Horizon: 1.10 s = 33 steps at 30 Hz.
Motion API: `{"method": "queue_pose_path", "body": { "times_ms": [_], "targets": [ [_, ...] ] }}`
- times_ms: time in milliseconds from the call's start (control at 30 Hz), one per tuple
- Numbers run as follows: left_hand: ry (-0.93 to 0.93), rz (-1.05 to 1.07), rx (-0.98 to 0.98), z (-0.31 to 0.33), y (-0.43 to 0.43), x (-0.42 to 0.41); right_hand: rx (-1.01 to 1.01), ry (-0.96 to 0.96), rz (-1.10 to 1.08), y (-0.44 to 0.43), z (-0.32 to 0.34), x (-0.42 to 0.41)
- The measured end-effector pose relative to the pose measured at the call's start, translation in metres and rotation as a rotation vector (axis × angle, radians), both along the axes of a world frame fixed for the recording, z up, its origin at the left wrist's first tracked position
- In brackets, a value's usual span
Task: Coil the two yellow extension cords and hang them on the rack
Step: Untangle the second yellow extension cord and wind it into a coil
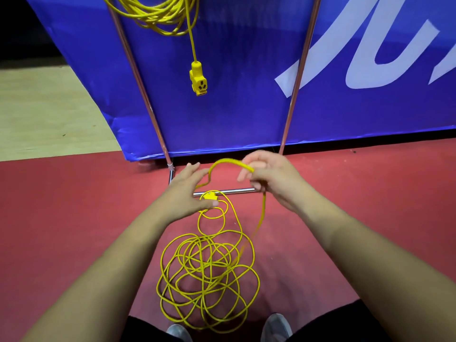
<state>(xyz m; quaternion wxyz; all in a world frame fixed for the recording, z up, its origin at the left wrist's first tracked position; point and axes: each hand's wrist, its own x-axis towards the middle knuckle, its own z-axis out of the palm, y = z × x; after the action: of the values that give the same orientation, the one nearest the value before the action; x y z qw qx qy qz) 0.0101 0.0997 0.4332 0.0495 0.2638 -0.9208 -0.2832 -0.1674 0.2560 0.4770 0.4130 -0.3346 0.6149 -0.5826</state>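
Pinched in curled fingers of right hand (269, 178): an arc of the loose yellow cord (207, 275). Just left of grip, left hand (187, 191) flat-fingered at the arc's other end. Below, its tangle on red floor (74, 206). Above, second cord (160, 16) coiled on rack (140, 87), socket (198, 79) dangling.

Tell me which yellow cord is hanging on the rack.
The coiled cord up top, socket end dangling; the other cord lies tangled on the floor.
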Motion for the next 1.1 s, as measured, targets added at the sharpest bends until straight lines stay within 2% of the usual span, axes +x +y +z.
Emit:
{"method": "queue_pose_path", "body": {
  "times_ms": [100,167,200,267,333,367,433,533,600,733,933,1033,1100],
  "targets": [
    [0.124,0.085,-0.022,0.001,-0.006,0.002,-0.109,-0.105,-0.095,-0.001,0.022,-0.009],
    [0.166,0.181,0.104,0.008,-0.011,0.007,-0.11,-0.123,-0.179,-0.001,0.028,-0.016],
    [0.194,0.208,0.201,0.012,-0.013,0.009,-0.072,-0.073,-0.228,-0.002,0.027,-0.019],
    [0.288,0.215,0.353,0.023,-0.013,0.013,0.101,0.194,-0.28,-0.004,0.017,-0.024],
    [0.34,0.161,0.418,0.033,-0.007,0.013,0.242,0.482,-0.171,-0.007,0.005,-0.022],
    [0.329,0.123,0.414,0.037,-0.001,0.012,0.249,0.547,-0.089,-0.008,0.0,-0.018],
    [0.277,0.07,0.391,0.039,0.009,0.008,0.187,0.525,0.078,-0.009,-0.005,-0.006],
    [0.239,0.123,0.438,0.035,0.011,0.007,0.135,0.426,0.274,-0.011,-0.005,0.015],
    [0.218,0.143,0.604,0.036,0.006,0.011,0.104,0.402,0.241,-0.012,-0.009,0.019],
    [0.092,0.05,1.079,0.046,0.012,0.021,-0.006,0.494,0.08,-0.013,-0.013,0.008],
    [0.32,0.058,1.081,0.05,0.008,0.018,-0.103,0.484,-0.018,-0.021,-0.013,0.01],
    [0.25,0.028,1.2,0.048,0.009,0.022,-0.096,0.505,-0.046,-0.023,-0.012,0.007],
    [0.195,0.02,1.094,0.048,0.014,0.023,-0.08,0.533,-0.026,-0.021,-0.015,0.005]
  ]
}}
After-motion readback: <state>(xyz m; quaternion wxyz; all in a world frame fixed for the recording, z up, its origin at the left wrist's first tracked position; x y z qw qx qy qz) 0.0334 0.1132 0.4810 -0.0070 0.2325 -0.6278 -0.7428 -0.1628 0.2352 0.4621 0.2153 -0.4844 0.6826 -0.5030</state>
